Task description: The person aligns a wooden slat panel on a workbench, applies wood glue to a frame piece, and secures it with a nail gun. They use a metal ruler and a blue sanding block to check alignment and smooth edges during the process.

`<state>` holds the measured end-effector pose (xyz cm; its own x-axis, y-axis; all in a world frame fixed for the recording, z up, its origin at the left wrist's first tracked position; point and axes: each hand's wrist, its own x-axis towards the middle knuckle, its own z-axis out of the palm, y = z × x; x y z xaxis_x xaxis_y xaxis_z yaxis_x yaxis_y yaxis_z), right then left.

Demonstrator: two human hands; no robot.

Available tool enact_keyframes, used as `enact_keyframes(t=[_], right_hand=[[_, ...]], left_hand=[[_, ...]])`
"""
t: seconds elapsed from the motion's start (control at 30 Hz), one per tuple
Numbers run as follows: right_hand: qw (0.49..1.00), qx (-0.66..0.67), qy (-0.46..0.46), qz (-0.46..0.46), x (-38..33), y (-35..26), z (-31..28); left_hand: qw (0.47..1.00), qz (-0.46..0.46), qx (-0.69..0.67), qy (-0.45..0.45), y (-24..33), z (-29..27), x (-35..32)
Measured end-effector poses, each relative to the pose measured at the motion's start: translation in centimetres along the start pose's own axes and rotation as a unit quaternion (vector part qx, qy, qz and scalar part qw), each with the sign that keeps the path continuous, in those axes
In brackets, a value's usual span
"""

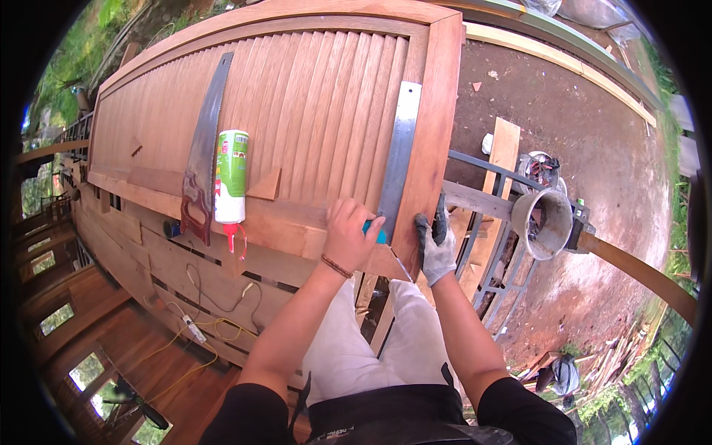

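Note:
A large louvred wooden door panel (297,96) lies flat in front of me. My left hand (348,233), bare with a cord bracelet at the wrist, is closed around a blue-handled tool (377,231) at the lower end of a long steel ruler (400,148) lying along the panel's right stile. My right hand (436,248), in a grey work glove, rests on the panel's near right corner beside the ruler's end, fingers spread against the wood. What the tool's tip does is hidden by my left hand.
A handsaw (202,156) and a white-and-green glue bottle (231,178) with a red nozzle lie on the panel's left. A metal frame holds a grey bucket (545,222) to the right, above red dirt ground. Cables and a power strip (194,326) lie on boards lower left.

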<state>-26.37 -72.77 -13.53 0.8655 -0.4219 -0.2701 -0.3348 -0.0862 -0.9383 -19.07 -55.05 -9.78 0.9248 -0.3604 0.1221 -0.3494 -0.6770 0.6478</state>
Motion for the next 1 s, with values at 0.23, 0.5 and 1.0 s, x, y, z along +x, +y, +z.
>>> enact_keyframes(t=[0.23, 0.5, 1.0], right_hand=[[1.0, -0.019, -0.003, 0.006, 0.7, -0.3, 0.1], [1.0, -0.012, 0.002, -0.002, 0.8, -0.1, 0.0], [0.999, -0.039, -0.01, -0.018, 0.9, 1.3, -0.1]], left_hand=[[1.0, -0.002, 0.009, -0.003, -0.3, 0.1, 0.5], [1.0, 0.003, -0.004, 0.005, -0.4, 0.3, 0.4], [1.0, 0.007, 0.003, 0.001, -0.5, 0.3, 0.4]])
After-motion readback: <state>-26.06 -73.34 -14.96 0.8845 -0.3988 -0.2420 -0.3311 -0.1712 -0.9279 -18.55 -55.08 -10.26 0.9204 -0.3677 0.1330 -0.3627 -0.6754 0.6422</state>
